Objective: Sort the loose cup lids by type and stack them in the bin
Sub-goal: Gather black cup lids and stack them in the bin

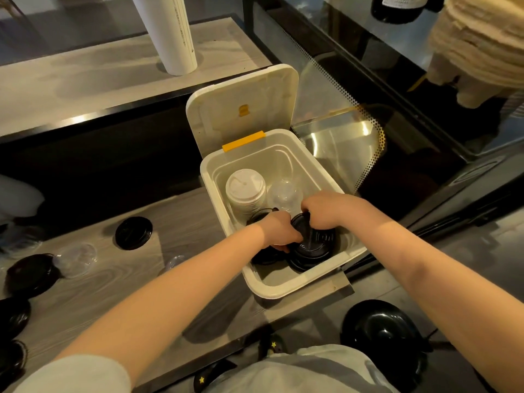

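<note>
Head view: a grey wood-grain bench point(119, 282) runs across the lower left, and a cream bin point(286, 290) sits at its right end with its hinged cover point(241, 109) standing open behind it. Both bare arms reach into the bin. Inside, at the back left, stands a stack of white lids point(246, 191), with a stack of clear lids point(285, 195) just beside it to the right. Nearer the front lies a stack of black lids point(312, 251), and both hands meet on top of it. The left hand point(279, 229) is curled closed over the left edge of the top black lid, fingers tucked under. The right hand point(321, 209) is closed on the far rim of the same lid. Loose on the bench, well to the left of the hands, lie a single black lid point(133, 232), a clear lid point(76, 259) and more black lids point(29, 275) by the left edge.
</note>
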Motion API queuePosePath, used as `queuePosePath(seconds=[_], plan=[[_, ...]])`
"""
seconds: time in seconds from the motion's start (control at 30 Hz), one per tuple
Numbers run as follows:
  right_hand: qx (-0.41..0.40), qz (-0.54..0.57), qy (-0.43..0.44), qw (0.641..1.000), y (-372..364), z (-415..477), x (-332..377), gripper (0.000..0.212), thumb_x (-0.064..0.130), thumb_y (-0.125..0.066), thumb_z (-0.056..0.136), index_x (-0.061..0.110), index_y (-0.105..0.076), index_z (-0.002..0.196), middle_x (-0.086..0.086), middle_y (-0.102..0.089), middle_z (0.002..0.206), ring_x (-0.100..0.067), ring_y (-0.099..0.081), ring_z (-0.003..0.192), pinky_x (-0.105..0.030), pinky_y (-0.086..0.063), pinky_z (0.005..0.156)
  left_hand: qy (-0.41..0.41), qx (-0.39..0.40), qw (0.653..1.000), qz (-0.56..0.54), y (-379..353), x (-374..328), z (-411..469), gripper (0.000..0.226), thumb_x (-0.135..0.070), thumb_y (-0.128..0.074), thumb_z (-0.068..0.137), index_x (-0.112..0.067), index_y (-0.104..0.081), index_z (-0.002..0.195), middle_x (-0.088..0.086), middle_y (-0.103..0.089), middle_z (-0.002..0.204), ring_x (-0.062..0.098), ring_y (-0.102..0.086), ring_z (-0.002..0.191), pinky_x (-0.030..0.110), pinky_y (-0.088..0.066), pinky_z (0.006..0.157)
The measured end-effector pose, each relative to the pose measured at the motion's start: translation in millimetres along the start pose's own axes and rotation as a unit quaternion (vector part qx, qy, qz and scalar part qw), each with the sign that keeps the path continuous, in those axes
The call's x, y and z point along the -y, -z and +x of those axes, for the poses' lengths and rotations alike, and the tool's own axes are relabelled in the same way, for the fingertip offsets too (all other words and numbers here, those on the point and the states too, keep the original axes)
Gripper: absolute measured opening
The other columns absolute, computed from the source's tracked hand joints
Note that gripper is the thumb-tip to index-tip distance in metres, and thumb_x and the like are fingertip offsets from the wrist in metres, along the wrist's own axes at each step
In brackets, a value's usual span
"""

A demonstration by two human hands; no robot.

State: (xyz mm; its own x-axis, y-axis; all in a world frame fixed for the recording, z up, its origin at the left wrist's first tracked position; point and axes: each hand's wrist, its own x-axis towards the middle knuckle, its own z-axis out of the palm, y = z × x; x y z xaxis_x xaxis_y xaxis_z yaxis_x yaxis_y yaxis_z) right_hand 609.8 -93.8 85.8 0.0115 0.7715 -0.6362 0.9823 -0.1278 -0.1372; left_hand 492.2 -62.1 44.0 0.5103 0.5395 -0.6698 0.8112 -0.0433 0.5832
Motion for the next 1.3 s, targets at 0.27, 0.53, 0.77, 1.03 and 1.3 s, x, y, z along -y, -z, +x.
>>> queuePosePath(seconds=[0.27, 0.53, 0.77, 1.03, 1.3], plan=[[-0.007, -0.008, 0.032, 0.999, -15, 0, -4, 0.03, 0.019, -0.056, 0.089, 0.008, -0.05, 0.116, -0.014, -0.057, 0.116, -0.03, -0.056, 0.104, -0.035, -0.045, 0.081, -0.066, -0.053, 0.979, 0.188, 4, 9, 5, 0.032, -0.034, -0.059, 0.087, -0.009, -0.051, 0.068, 0.005, -0.051, 0.066, 0.019, -0.048, 0.064, 0.025, -0.033, 0.054], [0.07, -0.037, 0.029, 0.996, -12, 12, -4, 0.046, 0.018, -0.058, 0.089, 0.011, -0.041, 0.131, -0.01, -0.053, 0.127, -0.028, -0.054, 0.111, -0.033, -0.045, 0.084, -0.071, -0.037, 0.962, 0.261, 26, 20, -7, 0.056, -0.029, -0.057, 0.091, -0.014, -0.039, 0.141, 0.008, -0.051, 0.135, 0.025, -0.049, 0.121, 0.03, -0.041, 0.096], [0.023, 0.021, 0.051, 0.998, -22, 5, -3, 0.068, 0.005, -0.044, 0.09, 0.021, -0.017, 0.151, -0.008, -0.035, 0.149, -0.027, -0.045, 0.125, -0.029, -0.044, 0.091, -0.079, -0.03, 0.934, 0.347, 27, 21, -3, 0.03, -0.024, -0.052, 0.09, -0.009, -0.055, 0.116, 0.01, -0.059, 0.115, 0.027, -0.056, 0.103, 0.034, -0.047, 0.082], [0.037, 0.004, 0.055, 0.998, -41, 5, 3, 0.093, 0.039, -0.081, 0.066, 0.023, -0.028, 0.141, -0.004, -0.045, 0.126, -0.025, -0.053, 0.112, -0.037, -0.05, 0.089, -0.08, -0.026, 0.916, 0.392, 29, 21, -1, 0.027, -0.025, -0.05, 0.09, -0.011, -0.057, 0.111, 0.011, -0.06, 0.108, 0.027, -0.059, 0.096, 0.034, -0.049, 0.079], [0.066, -0.031, 0.023, 0.997, -36, 11, -8, 0.111, 0.038, -0.08, 0.071, 0.02, -0.005, 0.151, -0.006, -0.025, 0.152, -0.027, -0.034, 0.135, -0.041, -0.039, 0.106, -0.064, -0.01, 0.89, 0.451, 31, 17, -2, 0.033, -0.023, -0.047, 0.091, -0.012, -0.054, 0.12, 0.008, -0.057, 0.104, 0.025, -0.057, 0.087, 0.032, -0.048, 0.07]])
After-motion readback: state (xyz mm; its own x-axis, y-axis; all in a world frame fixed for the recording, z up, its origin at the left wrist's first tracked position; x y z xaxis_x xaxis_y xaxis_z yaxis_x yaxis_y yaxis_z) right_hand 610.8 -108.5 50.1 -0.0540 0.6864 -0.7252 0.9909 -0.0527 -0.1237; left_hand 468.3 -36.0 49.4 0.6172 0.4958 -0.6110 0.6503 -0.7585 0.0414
